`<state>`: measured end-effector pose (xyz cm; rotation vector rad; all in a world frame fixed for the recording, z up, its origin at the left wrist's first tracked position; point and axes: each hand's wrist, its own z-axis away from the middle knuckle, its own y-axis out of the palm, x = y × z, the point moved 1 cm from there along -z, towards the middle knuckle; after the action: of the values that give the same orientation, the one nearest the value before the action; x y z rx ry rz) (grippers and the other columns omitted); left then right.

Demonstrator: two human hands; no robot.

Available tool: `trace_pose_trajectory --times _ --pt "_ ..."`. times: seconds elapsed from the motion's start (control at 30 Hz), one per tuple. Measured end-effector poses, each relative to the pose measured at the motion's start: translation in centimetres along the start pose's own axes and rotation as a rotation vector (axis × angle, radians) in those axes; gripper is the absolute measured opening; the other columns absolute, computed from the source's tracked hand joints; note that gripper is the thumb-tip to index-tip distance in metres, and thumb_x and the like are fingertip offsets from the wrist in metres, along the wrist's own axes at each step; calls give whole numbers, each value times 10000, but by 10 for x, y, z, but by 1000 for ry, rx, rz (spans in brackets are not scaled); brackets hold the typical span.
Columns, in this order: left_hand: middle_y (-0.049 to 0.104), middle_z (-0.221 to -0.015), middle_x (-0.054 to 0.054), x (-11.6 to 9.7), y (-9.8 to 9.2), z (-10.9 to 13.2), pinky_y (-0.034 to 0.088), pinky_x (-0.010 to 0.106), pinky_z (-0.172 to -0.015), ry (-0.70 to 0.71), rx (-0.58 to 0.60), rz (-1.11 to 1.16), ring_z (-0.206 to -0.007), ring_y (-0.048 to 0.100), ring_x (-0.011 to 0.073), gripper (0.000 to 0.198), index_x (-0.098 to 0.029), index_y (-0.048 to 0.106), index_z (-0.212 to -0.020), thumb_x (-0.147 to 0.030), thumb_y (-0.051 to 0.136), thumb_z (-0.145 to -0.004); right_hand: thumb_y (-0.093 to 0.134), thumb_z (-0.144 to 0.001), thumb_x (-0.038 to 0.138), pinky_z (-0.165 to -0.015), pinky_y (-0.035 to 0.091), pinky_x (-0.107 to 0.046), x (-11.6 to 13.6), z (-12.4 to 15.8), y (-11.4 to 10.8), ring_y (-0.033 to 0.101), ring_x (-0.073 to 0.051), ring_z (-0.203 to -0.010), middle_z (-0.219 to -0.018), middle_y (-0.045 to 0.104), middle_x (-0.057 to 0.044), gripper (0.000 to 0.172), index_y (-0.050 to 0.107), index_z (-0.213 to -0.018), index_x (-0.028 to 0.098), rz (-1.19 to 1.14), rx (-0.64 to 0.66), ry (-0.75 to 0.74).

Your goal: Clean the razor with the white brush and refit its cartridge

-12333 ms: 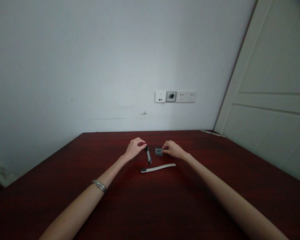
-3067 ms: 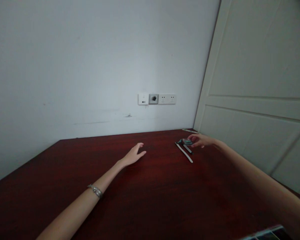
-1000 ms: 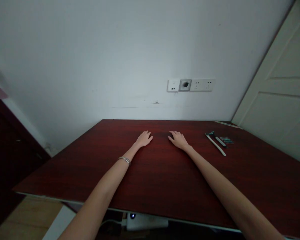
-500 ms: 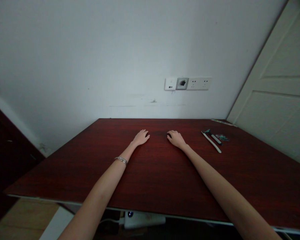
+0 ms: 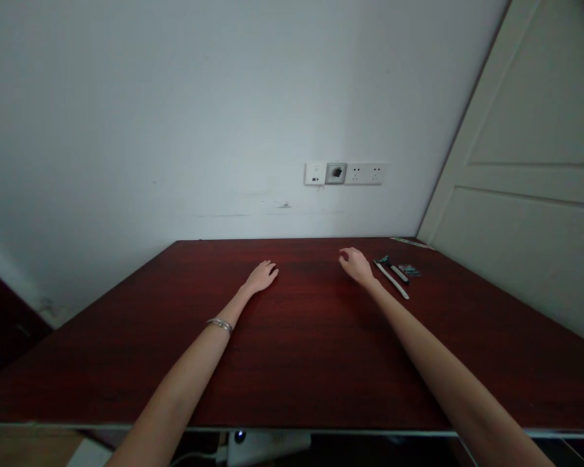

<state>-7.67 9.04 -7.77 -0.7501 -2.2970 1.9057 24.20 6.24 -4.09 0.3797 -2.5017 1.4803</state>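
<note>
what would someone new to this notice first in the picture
The eye likely falls first on the left hand, a silvery bracelet behind it, and the right hand, both empty at the broad dark red table. Next come a long pale strip, a shorter stick and a small pack, right of the right hand. A row of sockets stands out on the pale wall.
</note>
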Motion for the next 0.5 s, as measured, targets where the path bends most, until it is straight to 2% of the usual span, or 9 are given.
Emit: trace_pose_trajectory --times 0.13,0.23,0.37,0.5 --pt "391 -1400 142 3 2 -2 238 348 -1083 1 1 2 -1325 306 238 546 -96 493 -1266 -443 286 -899 427 -824 222 -841 421 -285 -56 12 -33 593 -204 -949 -1046 651 -105 316 658 -1029 156 91 -30 103" --pt "388 -1401 144 6 4 -4 233 346 -1087 4 -1 2 -1327 301 238 550 -89 489 -1272 -442 289 -899 441 -827 286 -775 444 -288 -86 29 -51 618 -217 -896 -996 670 -106 310 678 -992 176 169 -12 172" --pt "398 -1394 144 8 4 -5 233 348 -1088 2 0 14 -1325 305 239 552 -90 496 -1267 -446 299 -895 486 -801 395 -694 463 -299 -100 46 -61 638 -244 -842 -957 671 -129 325 702 -921 184 257 121 243" --pt "412 -1388 132 9 5 -5 241 352 -1087 2 -17 16 -1321 313 233 528 -108 508 -1253 -438 309 -891 546 -761 367 -689 479 -328 -100 50 -62 645 -266 -843 -928 662 -159 284 696 -880 157 290 234 300"
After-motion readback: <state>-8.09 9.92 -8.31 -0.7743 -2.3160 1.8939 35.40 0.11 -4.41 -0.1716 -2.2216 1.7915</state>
